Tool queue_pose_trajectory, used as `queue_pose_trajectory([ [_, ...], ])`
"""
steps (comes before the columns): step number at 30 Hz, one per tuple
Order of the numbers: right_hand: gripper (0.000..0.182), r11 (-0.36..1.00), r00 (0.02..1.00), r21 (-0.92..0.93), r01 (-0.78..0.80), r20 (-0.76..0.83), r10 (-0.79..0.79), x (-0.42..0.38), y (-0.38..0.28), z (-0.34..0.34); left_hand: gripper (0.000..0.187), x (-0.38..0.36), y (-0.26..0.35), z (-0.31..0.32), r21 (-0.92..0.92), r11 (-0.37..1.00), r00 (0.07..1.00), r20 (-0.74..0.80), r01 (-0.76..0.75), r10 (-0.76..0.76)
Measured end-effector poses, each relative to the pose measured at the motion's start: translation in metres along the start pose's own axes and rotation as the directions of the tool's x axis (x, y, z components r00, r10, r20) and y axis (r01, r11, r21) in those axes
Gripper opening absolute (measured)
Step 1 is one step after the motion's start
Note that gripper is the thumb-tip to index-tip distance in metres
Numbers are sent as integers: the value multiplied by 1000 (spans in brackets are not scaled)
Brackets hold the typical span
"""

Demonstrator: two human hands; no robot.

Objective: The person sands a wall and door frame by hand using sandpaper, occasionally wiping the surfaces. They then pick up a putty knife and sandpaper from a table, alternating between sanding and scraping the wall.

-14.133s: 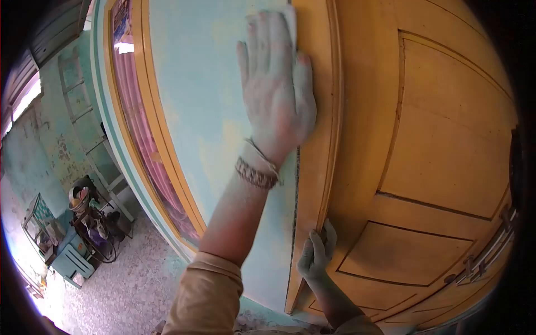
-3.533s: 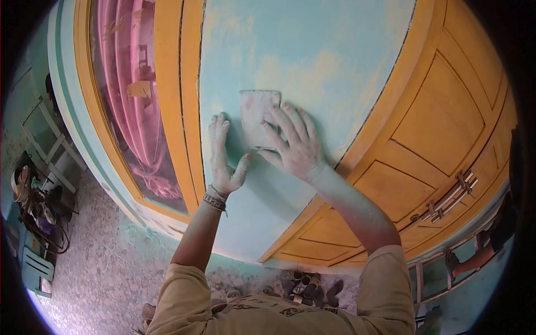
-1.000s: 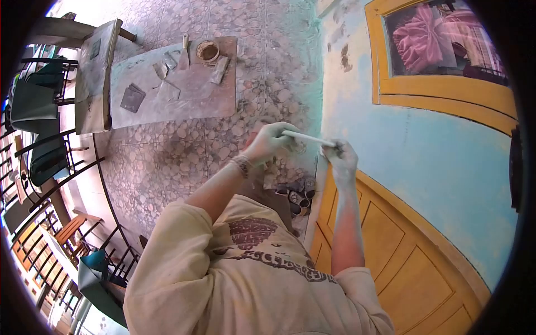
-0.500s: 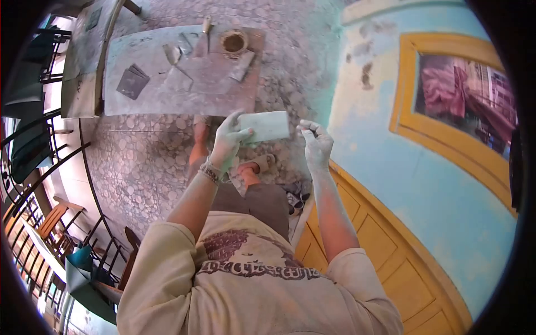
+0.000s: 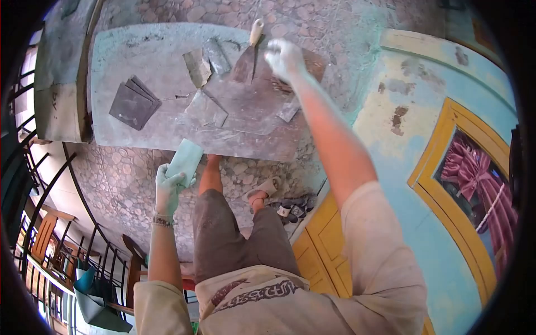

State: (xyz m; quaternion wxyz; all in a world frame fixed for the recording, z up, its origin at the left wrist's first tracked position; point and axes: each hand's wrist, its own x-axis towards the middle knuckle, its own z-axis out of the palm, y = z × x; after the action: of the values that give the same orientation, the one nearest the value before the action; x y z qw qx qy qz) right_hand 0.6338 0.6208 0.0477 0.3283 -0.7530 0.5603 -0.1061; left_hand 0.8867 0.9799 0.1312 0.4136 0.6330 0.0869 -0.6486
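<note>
Dusted with pale powder, my left hand [image 5: 167, 190] is closed round a flat, pale green rectangular block [image 5: 187, 159] below the board's near edge. My right hand [image 5: 286, 58] is stretched out over the far right of the board, just right of a scraper [image 5: 245, 62] with a light handle. Its fingers look bent but are blurred, and whether they hold anything is not clear. The bowl under my right wrist is mostly hidden. A small pale block [image 5: 288, 110] lies below it.
The dusty board [image 5: 139, 53] carries dark square sheets [image 5: 133, 104], crumpled pieces [image 5: 197, 68] and a clear sheet [image 5: 205, 109]. A patchy blue wall [image 5: 385, 162] with a yellow window frame [image 5: 427, 173] stands right. Black railings [image 5: 47, 184] run along the left.
My right hand has moved up and left over the board, away from the block. My left hand has lowered to the left with the block, now tilted. The view has shifted.
</note>
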Motion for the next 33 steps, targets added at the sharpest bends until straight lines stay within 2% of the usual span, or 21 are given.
queue_pose_trajectory([
  [3,33,970,988,-240,31,-140,-67,63,9,32,32,5,-20,-8,-25,999,995,-96,30,-33],
  [6,42,984,998,177,19,50,-29,94,30,61,39,8,-31,-2,34,997,995,-72,71,-68],
  [9,37,988,991,87,131,-25,-129,98,41,80,39,18,-37,14,104,993,998,-38,61,-57],
  [12,36,909,991,394,-134,78,112,88,13,57,32,20,-38,38,108,991,997,19,74,-77],
  [14,38,908,998,414,-64,35,55,64,-11,10,29,15,-32,63,62,996,995,71,64,-69],
  [15,39,906,1000,422,-26,4,27,47,-19,-14,27,14,-31,75,43,997,993,102,57,-61],
  [17,38,792,992,605,-77,-34,123,-3,-15,-66,25,7,-38,90,118,991,988,136,60,-76],
  [19,36,840,969,530,-114,-126,211,-74,-11,-121,24,1,-50,110,231,973,983,171,31,-72],
  [21,27,771,950,612,-178,-99,298,-154,15,-162,25,-7,-67,134,370,928,977,206,-28,-53],
  [23,21,604,908,712,-358,114,403,-244,48,-185,24,-10,-91,163,382,924,946,305,-21,-105],
  [25,18,268,717,767,-582,330,614,-339,78,-185,22,-18,-113,206,425,904,916,379,-44,-134],
  [28,19,274,546,563,-780,397,738,-447,111,-203,20,-37,-160,294,517,845,875,462,-136,-142],
  [30,20,648,744,567,-509,-88,662,-481,115,-259,21,-35,-202,350,517,820,846,528,-246,-79],
  [32,20,792,694,546,-273,-459,555,-514,130,-290,22,-25,-240,398,512,758,810,586,-404,36],
  [33,21,787,590,592,-171,-578,563,-523,140,-295,23,-24,-255,421,502,722,784,615,-477,90],
])
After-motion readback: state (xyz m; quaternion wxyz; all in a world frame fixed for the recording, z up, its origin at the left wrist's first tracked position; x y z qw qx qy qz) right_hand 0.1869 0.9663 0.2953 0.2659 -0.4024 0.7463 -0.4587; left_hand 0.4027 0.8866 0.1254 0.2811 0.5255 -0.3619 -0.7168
